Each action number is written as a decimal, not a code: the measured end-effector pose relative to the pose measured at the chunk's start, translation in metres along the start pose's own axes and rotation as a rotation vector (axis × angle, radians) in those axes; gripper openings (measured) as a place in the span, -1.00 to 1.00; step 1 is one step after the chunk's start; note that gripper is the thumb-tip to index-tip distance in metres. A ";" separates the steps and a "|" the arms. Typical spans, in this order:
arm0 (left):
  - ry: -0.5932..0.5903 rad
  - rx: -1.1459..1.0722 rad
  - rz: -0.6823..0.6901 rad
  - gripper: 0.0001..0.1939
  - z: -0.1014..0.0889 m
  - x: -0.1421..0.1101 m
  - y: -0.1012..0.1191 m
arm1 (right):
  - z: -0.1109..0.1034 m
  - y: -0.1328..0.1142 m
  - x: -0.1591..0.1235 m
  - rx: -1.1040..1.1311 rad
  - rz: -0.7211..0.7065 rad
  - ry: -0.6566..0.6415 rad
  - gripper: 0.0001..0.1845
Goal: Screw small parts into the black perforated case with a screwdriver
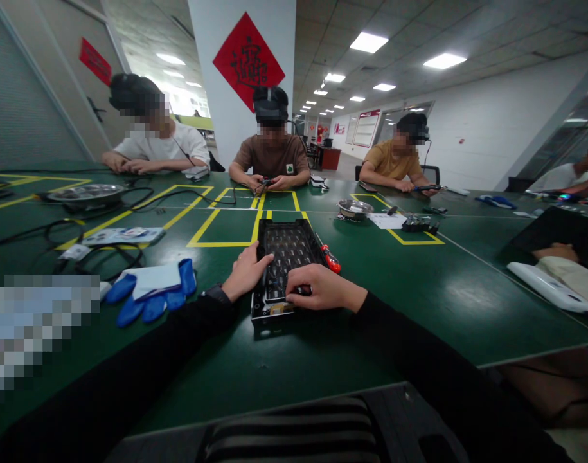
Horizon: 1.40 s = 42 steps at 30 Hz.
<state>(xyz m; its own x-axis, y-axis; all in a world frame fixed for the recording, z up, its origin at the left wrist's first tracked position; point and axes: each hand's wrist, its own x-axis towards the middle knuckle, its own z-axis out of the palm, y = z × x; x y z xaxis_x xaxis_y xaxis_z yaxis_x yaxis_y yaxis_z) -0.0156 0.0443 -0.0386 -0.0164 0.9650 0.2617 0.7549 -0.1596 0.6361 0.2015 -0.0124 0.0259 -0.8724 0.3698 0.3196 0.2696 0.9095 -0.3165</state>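
Observation:
A long black keyboard-like case (290, 247) lies on the green table before me, its short end towards me. Rows of small parts show inside it, and a tan piece sits by its near end. My left hand (248, 270) grips the case's left side, with the thumb over the top edge. Over the near right part of the case, my right hand (317, 287) is closed with its fingers curled. A small dark thing shows in that fist; its kind is hidden. Against the case's right side lies a red-and-black screwdriver (331, 258).
Blue-and-white gloves (151, 289) lie left, near a flat packet (124, 236) and black cables (105, 254). Beyond are metal bowls (355, 208) and a dark block of parts (419, 224). Several people sit around the table; a white device (549, 286) lies right, by another person's sleeve.

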 end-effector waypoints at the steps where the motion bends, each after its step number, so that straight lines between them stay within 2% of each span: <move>1: 0.000 0.008 -0.003 -0.33 0.000 0.000 0.000 | 0.000 0.000 0.000 0.002 0.000 -0.005 -0.87; 17: 0.001 0.026 -0.010 -0.34 0.000 -0.001 0.002 | 0.000 0.000 0.001 -0.056 -0.042 -0.013 -0.85; 42: 0.020 0.006 -0.002 -0.37 0.000 -0.001 0.001 | 0.001 0.003 0.000 0.023 -0.027 -0.030 -0.82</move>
<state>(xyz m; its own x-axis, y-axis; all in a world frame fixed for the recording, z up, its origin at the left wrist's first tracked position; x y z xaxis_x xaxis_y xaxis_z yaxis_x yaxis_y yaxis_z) -0.0152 0.0431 -0.0378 -0.0306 0.9609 0.2751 0.7585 -0.1569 0.6325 0.2013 -0.0100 0.0240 -0.8911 0.3387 0.3019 0.2364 0.9145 -0.3282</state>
